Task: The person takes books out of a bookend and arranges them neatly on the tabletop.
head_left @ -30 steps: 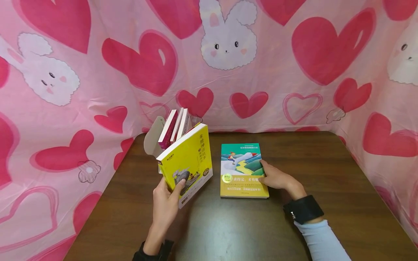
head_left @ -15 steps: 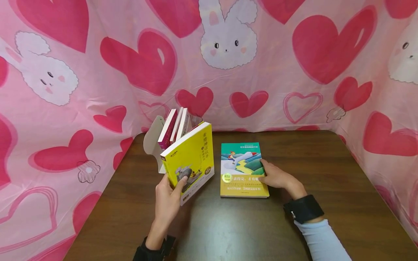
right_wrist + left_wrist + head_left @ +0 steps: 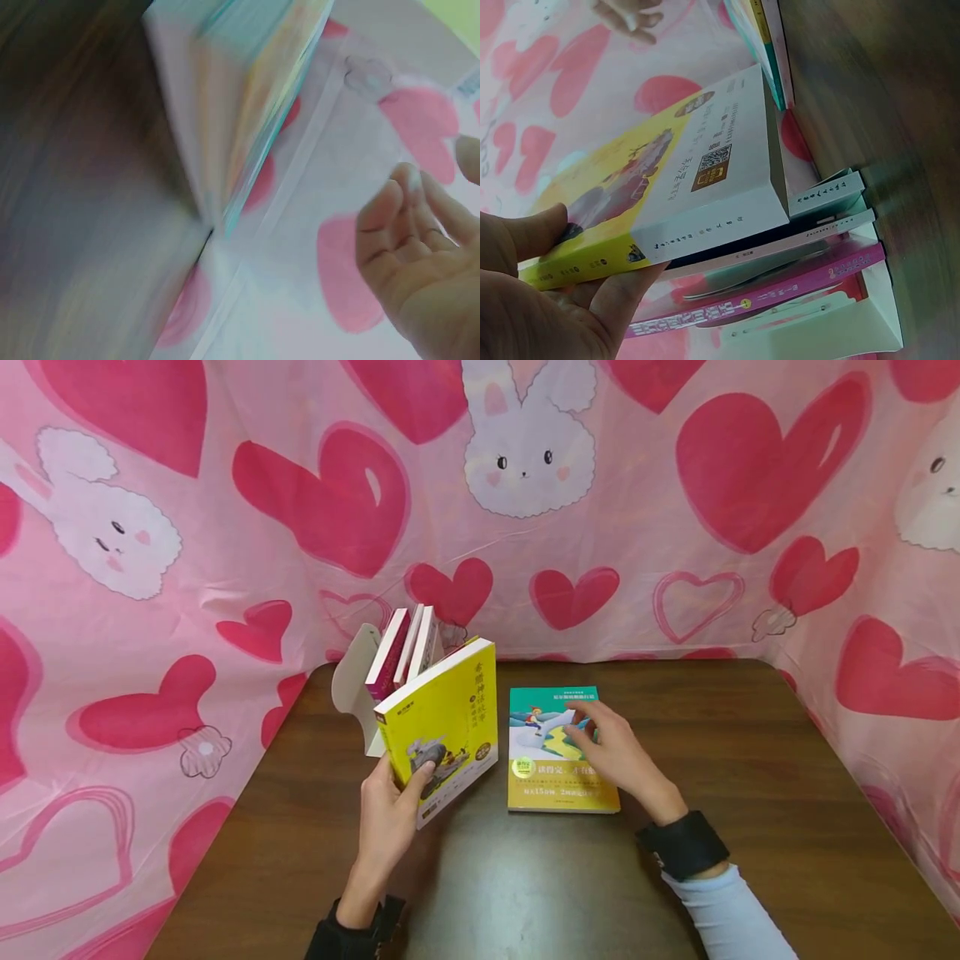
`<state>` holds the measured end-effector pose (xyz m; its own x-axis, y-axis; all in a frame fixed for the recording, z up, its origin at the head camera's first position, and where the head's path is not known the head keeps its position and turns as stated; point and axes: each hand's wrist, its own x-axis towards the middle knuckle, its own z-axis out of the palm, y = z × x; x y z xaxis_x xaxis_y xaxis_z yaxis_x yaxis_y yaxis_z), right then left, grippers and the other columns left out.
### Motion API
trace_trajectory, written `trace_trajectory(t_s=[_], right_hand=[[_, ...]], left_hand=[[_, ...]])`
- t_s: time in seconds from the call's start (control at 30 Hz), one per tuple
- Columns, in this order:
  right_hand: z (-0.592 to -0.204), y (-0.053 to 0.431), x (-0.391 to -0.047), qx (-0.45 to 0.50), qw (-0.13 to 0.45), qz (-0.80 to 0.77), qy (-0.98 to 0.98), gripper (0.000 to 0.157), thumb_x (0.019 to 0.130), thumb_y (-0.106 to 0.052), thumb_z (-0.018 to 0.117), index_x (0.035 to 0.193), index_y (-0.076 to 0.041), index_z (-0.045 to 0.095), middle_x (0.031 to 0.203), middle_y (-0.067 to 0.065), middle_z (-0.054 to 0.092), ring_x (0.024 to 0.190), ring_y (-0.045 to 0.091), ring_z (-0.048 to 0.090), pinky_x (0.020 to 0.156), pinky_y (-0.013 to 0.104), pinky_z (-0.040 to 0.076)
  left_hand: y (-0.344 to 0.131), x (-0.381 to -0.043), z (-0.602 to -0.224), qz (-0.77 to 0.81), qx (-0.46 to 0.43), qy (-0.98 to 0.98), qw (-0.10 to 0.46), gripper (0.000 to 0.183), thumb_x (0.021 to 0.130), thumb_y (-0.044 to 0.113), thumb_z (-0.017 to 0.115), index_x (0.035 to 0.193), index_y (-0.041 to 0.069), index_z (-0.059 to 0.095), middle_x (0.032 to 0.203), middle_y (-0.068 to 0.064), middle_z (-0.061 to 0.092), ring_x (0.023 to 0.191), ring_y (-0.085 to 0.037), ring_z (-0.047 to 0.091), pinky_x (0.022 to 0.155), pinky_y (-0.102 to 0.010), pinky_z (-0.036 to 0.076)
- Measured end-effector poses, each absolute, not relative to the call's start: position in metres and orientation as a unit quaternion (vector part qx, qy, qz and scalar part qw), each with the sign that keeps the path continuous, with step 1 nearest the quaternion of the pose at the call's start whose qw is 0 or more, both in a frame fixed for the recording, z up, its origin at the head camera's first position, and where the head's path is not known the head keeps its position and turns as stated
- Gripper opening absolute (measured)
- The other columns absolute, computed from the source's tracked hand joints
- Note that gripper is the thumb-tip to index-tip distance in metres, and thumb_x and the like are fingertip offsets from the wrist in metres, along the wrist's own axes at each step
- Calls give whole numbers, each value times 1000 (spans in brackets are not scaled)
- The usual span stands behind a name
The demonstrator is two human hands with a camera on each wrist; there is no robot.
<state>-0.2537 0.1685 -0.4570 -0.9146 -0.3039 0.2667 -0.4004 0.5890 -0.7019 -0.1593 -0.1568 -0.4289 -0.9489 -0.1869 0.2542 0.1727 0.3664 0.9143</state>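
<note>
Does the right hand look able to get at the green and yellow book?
Probably yes: the right hand holds nothing and hovers above the green and yellow book, with nothing lying on its cover.

The wooden table [image 3: 517, 893] looks glossy, the yellow paper book [image 3: 450, 727] smooth.

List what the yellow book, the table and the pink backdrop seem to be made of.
Yellow book: paper, with a smooth, probably coated card cover; white page edges show.
Table: wood or wood-look laminate, semi-gloss; brown grain and a soft reflection show.
Backdrop: thin sheet with a slight sheen, fabric or plastic, unclear which; creases show.
</note>
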Motion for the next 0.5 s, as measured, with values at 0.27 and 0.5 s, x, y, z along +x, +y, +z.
trace_trajectory(t_s=[0.27, 0.5], right_hand=[[-455, 130, -247, 244, 6, 428, -871, 56, 109, -30, 61, 156, -6, 45, 132, 11, 63, 99, 21, 58, 86, 39, 55], [-451, 100, -245, 252, -15, 468, -847, 66, 110, -35, 56, 166, -14, 29, 147, 11, 56, 97, 20, 57, 79, 38, 54]], left_hand=[[-158, -158, -428, -575, -9, -805, 149, 38, 99, 16, 76, 134, 10, 62, 125, -8, 74, 105, -36, 74, 84, -57, 60], [-157, -159, -425, -589, -19, -793, 152, 37, 100, 16, 75, 134, 9, 62, 125, -7, 74, 107, -36, 74, 84, -56, 60]])
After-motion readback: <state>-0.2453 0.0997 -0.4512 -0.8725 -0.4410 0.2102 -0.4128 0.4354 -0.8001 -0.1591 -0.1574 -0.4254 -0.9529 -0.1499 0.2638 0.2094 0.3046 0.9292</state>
